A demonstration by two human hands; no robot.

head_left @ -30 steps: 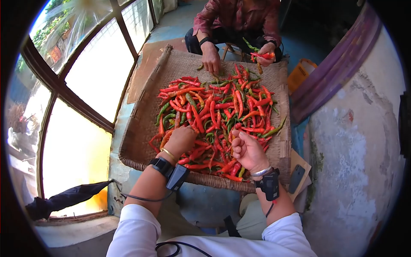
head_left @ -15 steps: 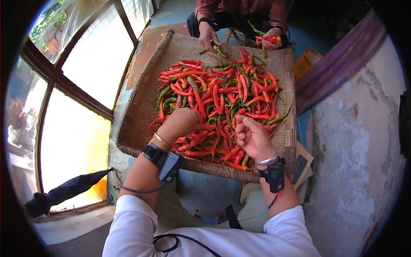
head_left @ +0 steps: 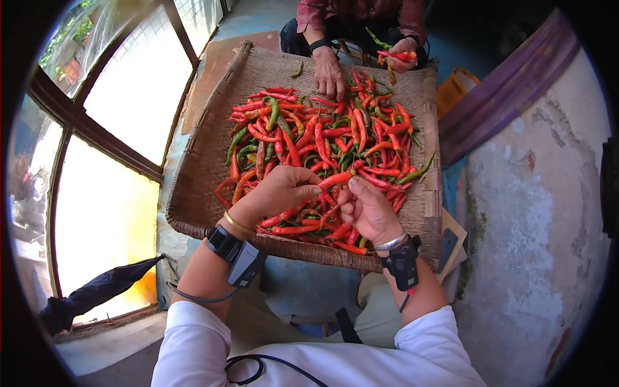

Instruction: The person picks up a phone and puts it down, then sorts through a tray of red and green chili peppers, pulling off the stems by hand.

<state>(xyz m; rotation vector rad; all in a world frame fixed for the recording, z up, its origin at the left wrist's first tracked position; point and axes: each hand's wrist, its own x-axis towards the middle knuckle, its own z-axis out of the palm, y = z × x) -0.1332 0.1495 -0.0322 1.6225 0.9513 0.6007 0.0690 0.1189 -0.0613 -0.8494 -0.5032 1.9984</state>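
Observation:
My left hand (head_left: 284,189) pinches a red chili pepper (head_left: 336,180) between thumb and fingertips, its stem end pointing right. At that stem end, my right hand (head_left: 371,209) has its thumb and curled fingers closed on the pepper. Both hands are just above a heap of red chili peppers (head_left: 324,135), with some green and orange ones mixed in. The heap lies in a large woven tray (head_left: 203,168), and my forearms reach over its near rim.
Across the tray, another person's hand (head_left: 329,74) touches the far side of the heap. That person's other hand (head_left: 402,54) holds several peppers. Windows and a dark folded umbrella (head_left: 97,293) are at the left. A worn wall (head_left: 525,193) and purple cloth (head_left: 509,84) stand right.
My left hand has brought a red chili pepper up to my right hand's fingertips. The other person's hand has left some green peppers and moved right to the heap; a green pepper now lies atop it.

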